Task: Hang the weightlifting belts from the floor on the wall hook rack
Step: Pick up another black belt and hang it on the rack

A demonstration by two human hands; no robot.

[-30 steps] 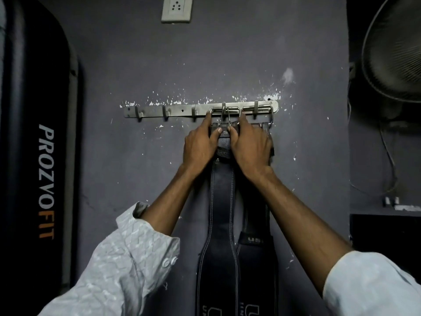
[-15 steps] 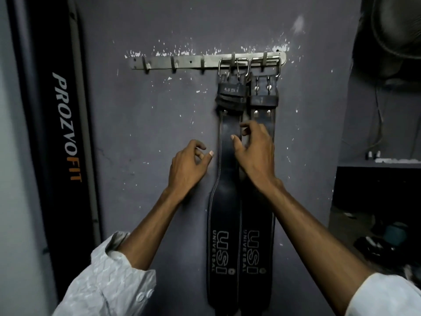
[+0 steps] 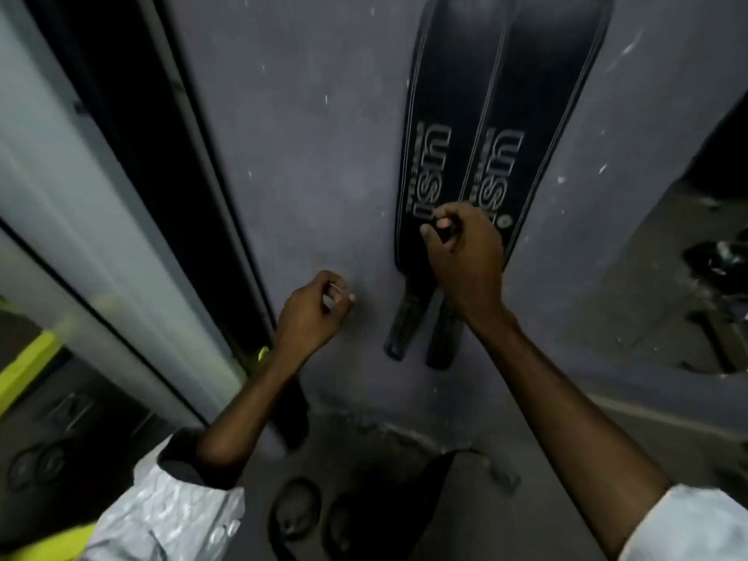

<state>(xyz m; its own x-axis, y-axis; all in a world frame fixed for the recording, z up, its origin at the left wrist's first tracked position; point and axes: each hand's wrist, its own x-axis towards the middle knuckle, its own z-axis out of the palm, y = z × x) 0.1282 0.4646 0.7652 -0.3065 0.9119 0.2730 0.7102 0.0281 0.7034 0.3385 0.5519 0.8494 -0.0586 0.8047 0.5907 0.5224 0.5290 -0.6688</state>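
Head view: two black weightlifting belts hang flat against the grey wall (image 3: pixel 307 164) at 1 o'clock, side by side and touching along their edges. The left belt (image 3: pixel 429 115) and right belt (image 3: pixel 526 95) both carry "USI" lettering. Their tops run past the upper frame edge and their narrow tail ends point to 6 o'clock, clear of the floor (image 3: pixel 538 451).

The right hand (image 3: pixel 465 257) is at 3 o'clock of centre, in front of the belts' lower part. Its fingers are loosely curled and grasp nothing; I can't tell whether it contacts the belt.

The left hand (image 3: pixel 313 313) is at 8 o'clock of centre, in front of bare wall and beside the left belt's tail. It is also loosely curled and empty.

A tall black pad (image 3: pixel 133 127) stands at 10 o'clock. A dark blurred shape (image 3: pixel 409 504) lies on the floor at 6 o'clock, too unclear to identify.
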